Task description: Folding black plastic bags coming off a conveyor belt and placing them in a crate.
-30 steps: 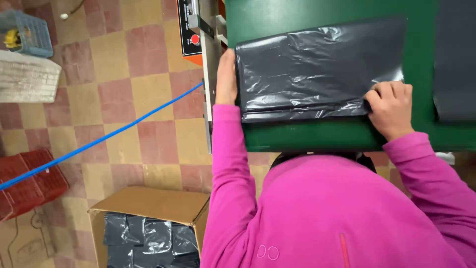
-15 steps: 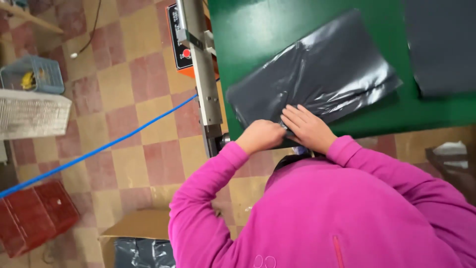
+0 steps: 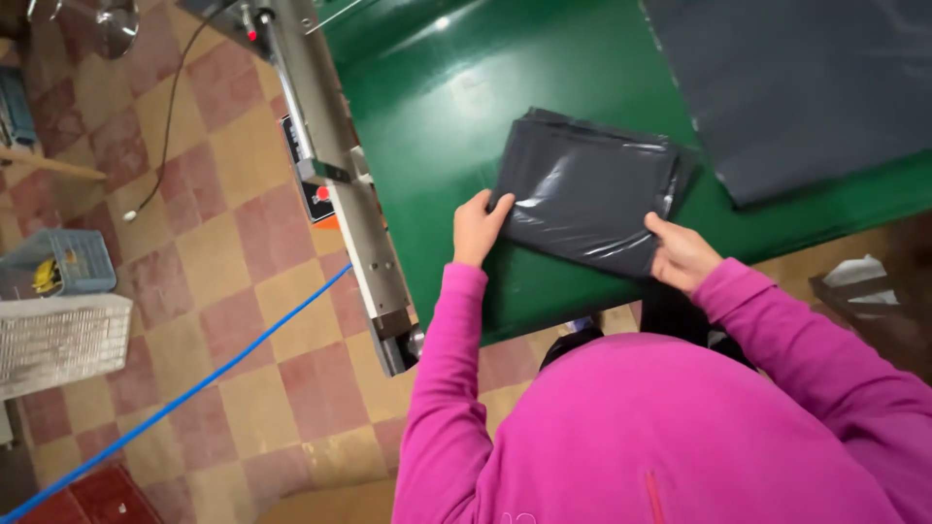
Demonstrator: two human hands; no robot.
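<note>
head view: folded dark grey plastic bag (image 3: 587, 199) lies flat on the green table (image 3: 437, 126), near the front edge, already down to a compact rectangle with layered edges showing at the top. left hand (image 3: 478, 225) sits at the bag's near-left corner, thumb on top, fingers curled under the edge, so it is pinching that corner. right hand (image 3: 682, 254) is at the near-right corner, fingertips pressed onto the bag's edge, lightly gripping, not clenched. judgement: the folding looks mostly done; what seems left is squaring the edges and flattening, since the film is wrinkled and glossy in the middle. a second dark grey sheet (image 3: 796, 87) lies unfolded on the table, top right, apart from the folded one. metal machine rail (image 3: 335, 184) runs along the table's left side. blue hose (image 3: 194, 378) crosses the checkered floor (image 3: 223, 262). white mesh basket (image 3: 58, 340) at far left.
</note>
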